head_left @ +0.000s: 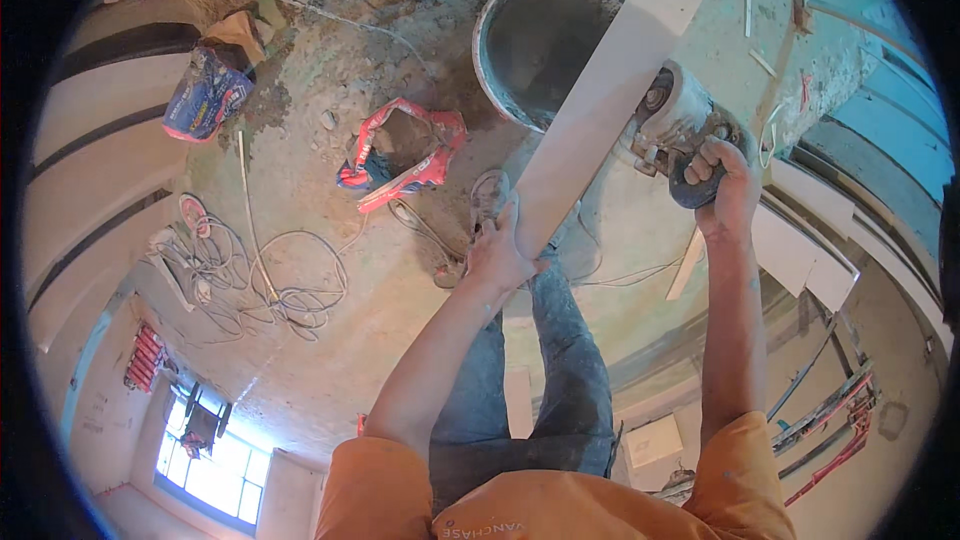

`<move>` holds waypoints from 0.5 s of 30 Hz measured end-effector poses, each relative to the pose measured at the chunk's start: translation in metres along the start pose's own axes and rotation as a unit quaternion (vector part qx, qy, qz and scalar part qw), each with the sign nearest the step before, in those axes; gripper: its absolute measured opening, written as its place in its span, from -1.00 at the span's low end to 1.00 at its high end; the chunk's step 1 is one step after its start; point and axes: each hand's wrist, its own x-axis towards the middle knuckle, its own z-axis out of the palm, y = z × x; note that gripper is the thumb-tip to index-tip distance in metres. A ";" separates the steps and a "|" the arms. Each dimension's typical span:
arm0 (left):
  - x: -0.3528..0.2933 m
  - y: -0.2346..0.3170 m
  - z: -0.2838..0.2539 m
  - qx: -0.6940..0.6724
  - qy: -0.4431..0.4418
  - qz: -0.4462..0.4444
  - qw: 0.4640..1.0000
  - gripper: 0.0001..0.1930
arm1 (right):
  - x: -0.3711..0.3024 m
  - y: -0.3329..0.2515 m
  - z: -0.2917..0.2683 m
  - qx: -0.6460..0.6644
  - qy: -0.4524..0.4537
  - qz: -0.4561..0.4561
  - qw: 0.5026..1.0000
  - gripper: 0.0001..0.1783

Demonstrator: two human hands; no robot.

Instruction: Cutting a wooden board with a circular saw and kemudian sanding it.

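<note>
A long pale board [615, 75] slants from my left hand up to the top right. My left hand [500, 252] grips its near end, thumb and fingers spread over its sides. On the right, my right hand [722, 180] is closed round the dark handle of a dusty power saw [680, 118]. The saw's body lies against the board's right side; its blade does not show clearly. Behind the board stands a large round tub [484, 65] with grey stuff in it, partly covered by the board.
A torn red bag [405, 185] lies on the dusty floor left of my feet. Tangled cables and hose [290, 290] spread farther left, near a blue and red sack [207, 95]. Cut panels [800, 245] are stacked at right, with thin offcuts [762, 63] beyond.
</note>
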 end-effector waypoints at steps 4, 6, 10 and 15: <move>-0.001 0.000 0.002 0.006 0.011 0.007 1.000 0.39 | -0.002 0.001 0.004 -0.020 -0.004 -0.001 1.000 -0.90; -0.001 -0.002 0.004 0.008 0.018 0.010 1.000 0.39 | -0.003 0.003 0.004 -0.029 -0.008 -0.004 1.000 -0.86; 0.001 -0.003 0.004 0.009 0.017 0.011 1.000 0.40 | -0.002 0.007 -0.006 -0.002 -0.013 0.002 1.000 -0.91; 0.002 -0.004 0.003 0.019 0.001 0.014 1.000 0.47 | -0.006 0.008 -0.003 -0.001 -0.010 0.010 1.000 -0.92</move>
